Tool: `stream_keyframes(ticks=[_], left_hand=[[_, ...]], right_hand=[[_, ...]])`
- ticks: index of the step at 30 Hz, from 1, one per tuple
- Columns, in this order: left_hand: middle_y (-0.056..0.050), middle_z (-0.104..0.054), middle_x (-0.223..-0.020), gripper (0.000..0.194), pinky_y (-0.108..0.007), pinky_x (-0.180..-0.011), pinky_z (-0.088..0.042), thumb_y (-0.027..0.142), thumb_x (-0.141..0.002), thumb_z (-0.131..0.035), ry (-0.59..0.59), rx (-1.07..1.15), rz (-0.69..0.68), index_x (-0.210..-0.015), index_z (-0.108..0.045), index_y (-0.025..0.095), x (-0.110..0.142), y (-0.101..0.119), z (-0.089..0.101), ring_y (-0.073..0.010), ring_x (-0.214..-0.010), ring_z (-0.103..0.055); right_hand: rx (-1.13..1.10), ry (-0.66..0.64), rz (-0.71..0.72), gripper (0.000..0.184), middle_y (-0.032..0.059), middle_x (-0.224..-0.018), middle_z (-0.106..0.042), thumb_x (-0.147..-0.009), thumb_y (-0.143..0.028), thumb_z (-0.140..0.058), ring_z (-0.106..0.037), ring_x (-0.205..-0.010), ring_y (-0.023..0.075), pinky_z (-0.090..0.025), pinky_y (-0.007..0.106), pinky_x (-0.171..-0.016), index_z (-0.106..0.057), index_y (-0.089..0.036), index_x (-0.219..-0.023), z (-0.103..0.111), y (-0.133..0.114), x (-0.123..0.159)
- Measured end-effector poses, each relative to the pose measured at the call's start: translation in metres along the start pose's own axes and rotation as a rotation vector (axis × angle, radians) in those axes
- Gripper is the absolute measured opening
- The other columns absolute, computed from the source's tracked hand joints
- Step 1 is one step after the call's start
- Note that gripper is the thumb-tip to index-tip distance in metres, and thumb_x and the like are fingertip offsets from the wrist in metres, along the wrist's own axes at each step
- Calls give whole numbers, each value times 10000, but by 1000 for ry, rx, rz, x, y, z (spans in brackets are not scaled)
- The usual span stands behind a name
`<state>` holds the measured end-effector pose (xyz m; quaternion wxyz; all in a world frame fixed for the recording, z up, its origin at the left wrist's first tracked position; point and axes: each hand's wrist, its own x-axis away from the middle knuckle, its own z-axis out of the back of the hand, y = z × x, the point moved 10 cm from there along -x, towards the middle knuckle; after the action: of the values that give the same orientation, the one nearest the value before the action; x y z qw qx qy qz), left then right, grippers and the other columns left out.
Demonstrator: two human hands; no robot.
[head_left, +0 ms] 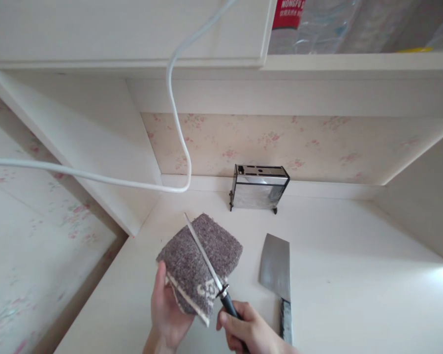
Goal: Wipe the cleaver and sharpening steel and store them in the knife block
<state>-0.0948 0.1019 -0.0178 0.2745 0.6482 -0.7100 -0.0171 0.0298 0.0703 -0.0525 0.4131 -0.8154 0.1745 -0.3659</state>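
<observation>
Two bare hands work at a white counter (328,236), in front of a slim metal knife holder (259,195) that stands near the wall and serves here as the landmark.

Nearer the viewer than the holder and to its left is a folded grey-purple cloth (221,241) with pale lettering and a pale edge. The left hand (170,314), farther in front of the holder and also to its left, is partly curled and grips the cloth's near left side — thumb at the edge, the other fingers mostly hidden underneath.

The right hand (245,324) is directly in front of the holder, at the near end of the scene, closed around the black handle of a sharpening steel (209,264). The steel's slim rod slants away to the left of the holder, passing across the cloth, its tip just beyond the far edge.

A cleaver (276,265) lies flat in front of the holder's right end, handle toward the viewer, apart from both hands.

Behind the holder is floral wallpaper (317,147); left of it, a bent white cable (177,118) hangs across the view.
</observation>
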Motion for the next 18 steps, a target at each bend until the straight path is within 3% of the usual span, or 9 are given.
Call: stream_keyframes(ticks=[2, 4, 7, 9, 12, 15, 18], left_hand=[[-73, -765, -1017, 504, -523, -1006, -444, 648, -840, -505, -147, 82, 22, -987, -753, 234, 5, 1, -10, -318, -1102, -648], [-59, -777, -945, 472, -514, -1002, -444, 627, -856, -488, -204, 81, 89, -957, -754, 250, 7, -4, -11, -298, -1074, -656], [-61, -756, -746, 289, -461, -908, -512, 470, -843, -584, -78, -63, 161, -841, -752, 235, 4, -19, 12, -256, -877, -693], [-54, -709, -647, 168, -396, -763, -558, 389, -749, -700, 28, -170, 139, -705, -725, 229, 4, -26, 26, -226, -721, -667], [-30, -604, -531, 203, -264, -459, -469, 275, -631, -785, 56, -274, 135, -517, -637, 194, 6, -43, 22, -152, -511, -548], [12, -585, -556, 140, -198, -345, -295, 254, -664, -773, 85, -375, 119, -624, -670, 169, 7, -57, 5, -92, -433, -471], [9, -705, -788, 212, -203, -509, -456, 276, -692, -783, 232, -398, -21, -869, -696, 199, 4, -47, 0, -135, -664, -645]], right_hand=[[-16, -74, 44, 590, -88, -458, -415, -739, -685, -648, -272, -366, 18, -175, 181, -376, -584, -113, -871, -6, -7, 6], [-6, -89, 69, 601, -82, -454, -422, -743, -685, -648, -300, -373, 23, -187, 182, -385, -598, -102, -882, -8, -12, 9], [42, -56, 69, 632, -93, -447, -397, -724, -714, -641, -303, -384, 27, -194, 184, -396, -603, -106, -893, -10, -18, 12], [109, -99, 68, 631, -89, -475, -394, -744, -716, -616, -297, -409, 26, -189, 184, -412, -619, -106, -901, -20, -22, 14], [202, -148, 66, 553, -70, -546, -410, -793, -657, -603, -310, -465, 25, -204, 177, -447, -641, -114, -891, -30, -26, 16], [286, -48, 30, 429, -54, -551, -456, -826, -566, -585, -361, -469, 41, -264, 169, -456, -605, -139, -843, -23, -22, 13], [404, 52, -28, 262, -34, -545, -509, -851, -421, -534, -406, -456, 60, -303, 171, -446, -545, -165, -796, -14, -14, 7]])
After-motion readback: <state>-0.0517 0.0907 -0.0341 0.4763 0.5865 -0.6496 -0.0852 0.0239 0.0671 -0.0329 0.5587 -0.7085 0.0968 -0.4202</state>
